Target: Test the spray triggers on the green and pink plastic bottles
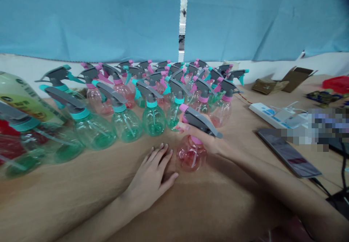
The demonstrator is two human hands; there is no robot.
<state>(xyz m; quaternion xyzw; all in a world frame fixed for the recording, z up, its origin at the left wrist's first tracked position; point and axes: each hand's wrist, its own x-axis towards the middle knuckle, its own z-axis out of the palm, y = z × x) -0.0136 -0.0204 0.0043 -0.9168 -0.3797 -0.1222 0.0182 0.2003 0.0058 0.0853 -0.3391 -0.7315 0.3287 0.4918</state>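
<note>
My right hand (203, 134) is wrapped round the neck of a pink spray bottle (191, 156) with a grey and pink trigger head. The bottle is upright, in front of the rows of other bottles. Flat on the table lies my left hand (156, 165), fingers stretched out, just left of the pink bottle and holding nothing. Beyond it stand a green spray bottle (154, 122) and another green spray bottle (127, 124), both with grey and turquoise heads.
Several pink and green spray bottles (95, 96) fill the back and left of the wooden table (109, 191). A large printed bottle (27, 96) leans at left. On the right are a phone (287, 153), a white power strip (265, 115), cables and a cardboard box (297, 78).
</note>
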